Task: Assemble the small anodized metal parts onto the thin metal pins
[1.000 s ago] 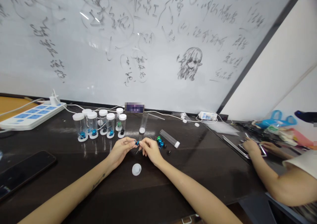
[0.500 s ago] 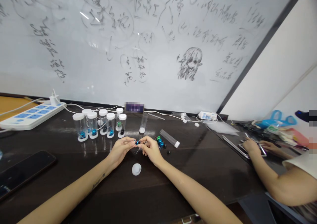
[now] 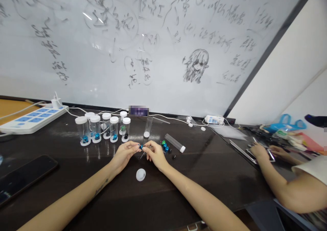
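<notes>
Hardly anything has moved: left hand (image 3: 124,155) and right hand (image 3: 156,155) together pinch a blue part (image 3: 141,147); loose grip may drop it.

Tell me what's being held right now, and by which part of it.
The left hand and the right hand pinch a small blue part from opposite sides; exactly which portion each grips is too small to tell.

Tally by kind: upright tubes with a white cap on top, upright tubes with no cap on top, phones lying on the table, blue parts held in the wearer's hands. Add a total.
Capped upright tubes: 7
Uncapped upright tube: 1
Phone: 1
Held blue part: 1
Total: 10
</notes>
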The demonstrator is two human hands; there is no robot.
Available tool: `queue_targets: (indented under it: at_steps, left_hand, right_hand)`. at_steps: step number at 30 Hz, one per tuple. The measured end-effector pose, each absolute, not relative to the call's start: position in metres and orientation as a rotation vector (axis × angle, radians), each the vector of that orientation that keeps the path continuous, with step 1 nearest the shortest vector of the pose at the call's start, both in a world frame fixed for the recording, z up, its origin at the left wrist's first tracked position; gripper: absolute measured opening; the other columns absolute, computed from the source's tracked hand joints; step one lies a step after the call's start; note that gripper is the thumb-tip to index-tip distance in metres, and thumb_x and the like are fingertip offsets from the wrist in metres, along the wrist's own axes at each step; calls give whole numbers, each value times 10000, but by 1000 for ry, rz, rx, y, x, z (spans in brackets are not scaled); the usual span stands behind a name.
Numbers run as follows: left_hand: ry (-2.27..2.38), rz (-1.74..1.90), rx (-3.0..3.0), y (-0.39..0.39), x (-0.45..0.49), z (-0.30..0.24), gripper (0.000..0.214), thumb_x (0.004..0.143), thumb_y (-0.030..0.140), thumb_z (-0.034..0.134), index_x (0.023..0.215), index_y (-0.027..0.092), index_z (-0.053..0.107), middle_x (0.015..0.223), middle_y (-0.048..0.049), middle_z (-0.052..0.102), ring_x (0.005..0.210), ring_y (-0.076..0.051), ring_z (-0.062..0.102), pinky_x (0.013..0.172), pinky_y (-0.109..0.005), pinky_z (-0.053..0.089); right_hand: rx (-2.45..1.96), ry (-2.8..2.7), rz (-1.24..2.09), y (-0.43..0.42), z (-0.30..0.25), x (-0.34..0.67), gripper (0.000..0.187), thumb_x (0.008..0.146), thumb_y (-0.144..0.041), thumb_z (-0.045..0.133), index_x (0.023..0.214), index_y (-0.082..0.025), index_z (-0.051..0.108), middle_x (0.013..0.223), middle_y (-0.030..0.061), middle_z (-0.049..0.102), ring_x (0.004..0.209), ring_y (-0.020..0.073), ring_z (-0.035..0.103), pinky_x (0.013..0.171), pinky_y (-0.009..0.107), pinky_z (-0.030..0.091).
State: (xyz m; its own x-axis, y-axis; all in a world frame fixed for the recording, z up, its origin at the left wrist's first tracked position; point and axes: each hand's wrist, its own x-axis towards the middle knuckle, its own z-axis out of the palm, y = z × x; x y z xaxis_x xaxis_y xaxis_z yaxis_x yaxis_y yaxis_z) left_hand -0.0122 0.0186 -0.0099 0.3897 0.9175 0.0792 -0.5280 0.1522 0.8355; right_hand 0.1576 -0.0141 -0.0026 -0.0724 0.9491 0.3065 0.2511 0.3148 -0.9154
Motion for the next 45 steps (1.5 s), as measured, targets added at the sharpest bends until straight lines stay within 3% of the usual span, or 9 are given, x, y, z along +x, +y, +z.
queue_targets:
  at_steps: [7,10,14,20,29,32,36,39,45]
  left_hand:
    - [520,1112,915,18,-13,-8,125,663,168,777,761,133,708,658,-21,717,667,-97,649,714,-190,487]
    - [517,1113,913,17,-13,-8,138,651,172,786,760,132,711,680,-25,722,680,-107,655,729,-202,488]
    - [526,1108,905,18,-12,-8,156,632,173,797,756,130,714,683,-30,722,678,-120,660,730,-222,491]
    - [509,1125,897,18,-12,-7,133,641,164,787,747,136,712,703,-27,722,681,-116,654,738,-224,485]
    - [514,1127,904,17,-12,-7,136,649,162,783,756,132,705,712,-35,723,682,-116,648,727,-221,486]
    - [524,1122,895,16,-12,-6,149,635,167,793,749,130,704,720,-39,728,684,-121,655,730,-226,488]
    - [533,1118,897,14,-12,-3,165,612,172,806,734,130,703,717,-36,729,670,-125,658,720,-232,494]
    - [531,1123,890,14,-12,-2,166,608,166,806,733,129,704,714,-38,726,671,-134,660,723,-248,500]
    - [537,1151,876,16,-12,-5,153,621,167,796,738,125,708,706,-40,723,672,-132,661,735,-245,493]
  right_hand:
    - [-1079,-1531,858,-18,3,156,245,741,-350,691,904,-195,593,810,-13,607,420,43,484,342,144,329]
    - [-1100,-1531,865,-17,3,155,255,800,-406,623,918,-182,591,701,-26,590,397,49,470,337,144,325]
    - [-1123,-1569,910,-15,0,155,366,893,-469,453,756,-154,576,544,-33,536,370,59,447,339,149,326]
    - [-1100,-1549,896,-16,0,156,229,805,-391,612,880,-176,582,645,-33,561,394,59,458,341,152,330]
    - [-1057,-1540,865,-18,3,156,252,754,-337,677,947,-196,598,829,-8,601,426,44,481,355,151,338]
    - [-1074,-1519,879,-17,3,155,282,835,-434,566,965,-184,578,796,-2,602,413,50,486,338,152,326]
    - [-1116,-1560,918,-15,1,154,405,905,-501,410,758,-154,559,643,-4,594,384,55,462,333,153,309]
    - [-1111,-1600,905,-14,-1,155,356,888,-472,469,733,-160,547,621,-15,583,394,54,458,351,151,324]
    - [-1062,-1560,905,-17,2,155,246,792,-363,630,966,-200,568,823,-9,576,432,48,494,332,144,330]
